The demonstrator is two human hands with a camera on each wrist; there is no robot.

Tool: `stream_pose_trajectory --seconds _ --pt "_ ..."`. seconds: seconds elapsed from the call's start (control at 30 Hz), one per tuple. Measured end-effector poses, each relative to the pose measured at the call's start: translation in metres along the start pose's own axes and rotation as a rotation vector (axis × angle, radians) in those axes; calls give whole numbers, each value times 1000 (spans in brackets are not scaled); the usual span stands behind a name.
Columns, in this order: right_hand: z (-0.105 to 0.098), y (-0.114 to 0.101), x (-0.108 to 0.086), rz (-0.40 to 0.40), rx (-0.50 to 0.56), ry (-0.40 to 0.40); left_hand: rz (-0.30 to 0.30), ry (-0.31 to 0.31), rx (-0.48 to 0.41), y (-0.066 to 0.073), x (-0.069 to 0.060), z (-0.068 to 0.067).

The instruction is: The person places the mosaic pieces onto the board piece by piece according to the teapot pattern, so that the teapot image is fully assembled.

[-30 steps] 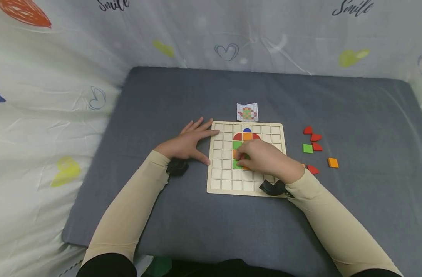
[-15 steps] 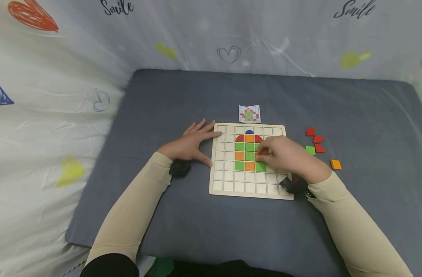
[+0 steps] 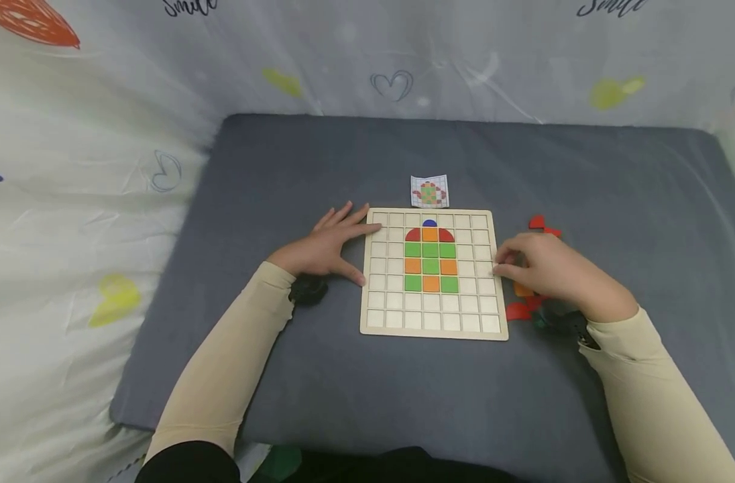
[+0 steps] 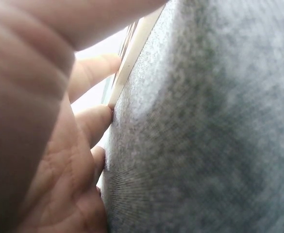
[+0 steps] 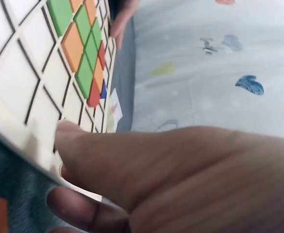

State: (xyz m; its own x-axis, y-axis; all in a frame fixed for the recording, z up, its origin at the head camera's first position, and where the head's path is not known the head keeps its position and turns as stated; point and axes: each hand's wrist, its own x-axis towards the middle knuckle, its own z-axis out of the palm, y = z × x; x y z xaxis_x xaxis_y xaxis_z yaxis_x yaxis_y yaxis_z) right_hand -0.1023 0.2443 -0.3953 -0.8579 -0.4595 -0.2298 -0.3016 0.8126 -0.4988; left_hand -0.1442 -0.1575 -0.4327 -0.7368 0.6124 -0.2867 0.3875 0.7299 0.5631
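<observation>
A wooden grid board (image 3: 404, 322) lies on the grey table, with green, orange, red and blue pieces set in its middle columns. The left hand (image 3: 328, 248) is spread along the board's left edge, thumb and fingertips touching it; the left wrist view shows its fingers (image 4: 95, 121) against the rim. At the board's right edge is the right hand (image 3: 542, 265), fingers loosely bent, with no piece visible between them. In the right wrist view the thumb (image 5: 78, 141) is over the board's edge. Loose red pieces (image 3: 518, 311) and an orange piece (image 3: 522, 290) are partly covered by the right hand.
A small printed card (image 3: 430, 192) with a coloured grid picture lies just beyond the board's far edge. More red pieces (image 3: 537, 222) are at the right, beyond the right hand. A pale patterned cloth (image 3: 343, 60) hangs behind the table.
The right hand has moved right, off the coloured pieces to the board's right edge. An orange piece now shows in the right column, where the fingers were. The left hand has stayed on the board's edge.
</observation>
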Motion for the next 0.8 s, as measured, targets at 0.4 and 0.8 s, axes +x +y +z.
stream_pose_trajectory --seconds 0.4,0.8 --pt "-2 21 -25 -2 -8 -57 -15 5 -8 -1 -2 0" --pt "0 19 -24 18 -9 -45 -4 6 -13 0 -1 0"
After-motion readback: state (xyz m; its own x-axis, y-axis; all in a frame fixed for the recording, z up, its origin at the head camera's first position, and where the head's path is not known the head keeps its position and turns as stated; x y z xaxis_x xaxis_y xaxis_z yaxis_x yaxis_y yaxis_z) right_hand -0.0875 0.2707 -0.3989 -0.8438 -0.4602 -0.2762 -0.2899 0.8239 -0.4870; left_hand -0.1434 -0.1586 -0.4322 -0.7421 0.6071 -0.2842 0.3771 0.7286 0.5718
